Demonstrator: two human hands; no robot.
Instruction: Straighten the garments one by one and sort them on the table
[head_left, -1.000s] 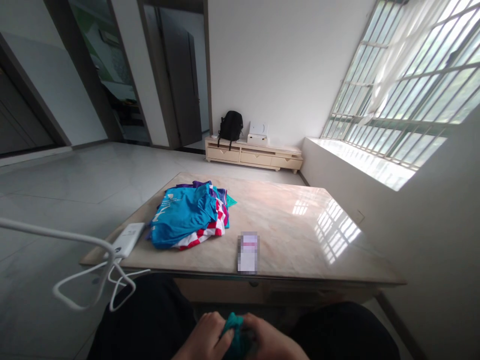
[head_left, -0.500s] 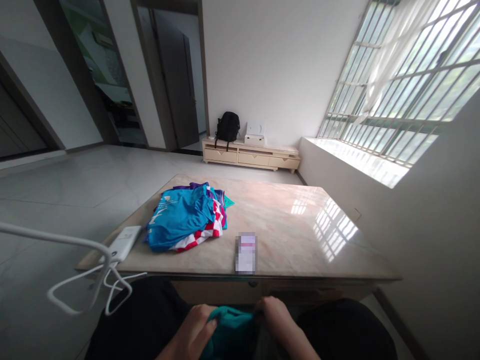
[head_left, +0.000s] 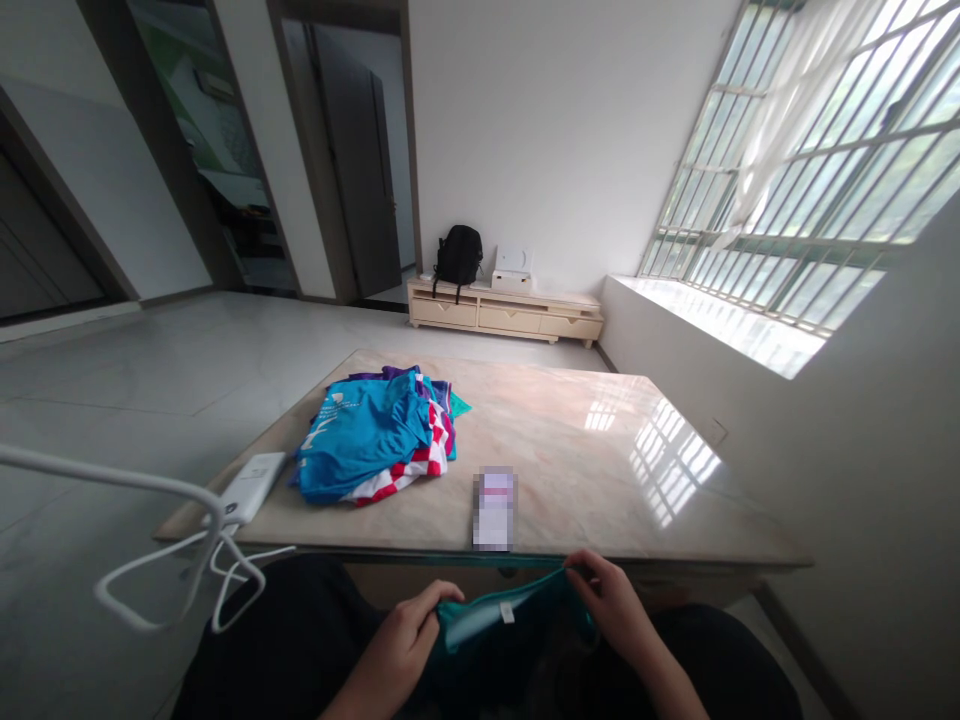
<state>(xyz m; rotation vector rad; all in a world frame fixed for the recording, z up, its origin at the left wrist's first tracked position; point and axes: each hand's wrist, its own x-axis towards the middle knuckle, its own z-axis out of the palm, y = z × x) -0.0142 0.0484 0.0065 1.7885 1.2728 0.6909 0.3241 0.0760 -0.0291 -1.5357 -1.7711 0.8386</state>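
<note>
A teal garment (head_left: 487, 640) with a small white label inside its upper edge is stretched over my lap, below the table's front edge. My left hand (head_left: 409, 635) pinches its left corner between thumb and fingers. At the other end, my right hand (head_left: 611, 600) grips the upper edge. The lower part of the cloth is dark and runs out of view. On the table lies a pile of clothes (head_left: 360, 440), with a blue shirt on top and red-and-white checked cloth under it. A blurred-out phone-like rectangle (head_left: 494, 510) lies near the front edge.
The marble-look table (head_left: 570, 450) spans the space ahead of my knees. A white power bank (head_left: 255, 487) lies at its left edge, and a white cable (head_left: 187, 490) loops in front. Farther off, a black backpack (head_left: 458, 255) and a white box (head_left: 512, 275) stand on a low cabinet (head_left: 510, 318).
My hands have moved apart, the right one up and to the right. The teal garment, bunched before, is now spread between them and its white label shows.
</note>
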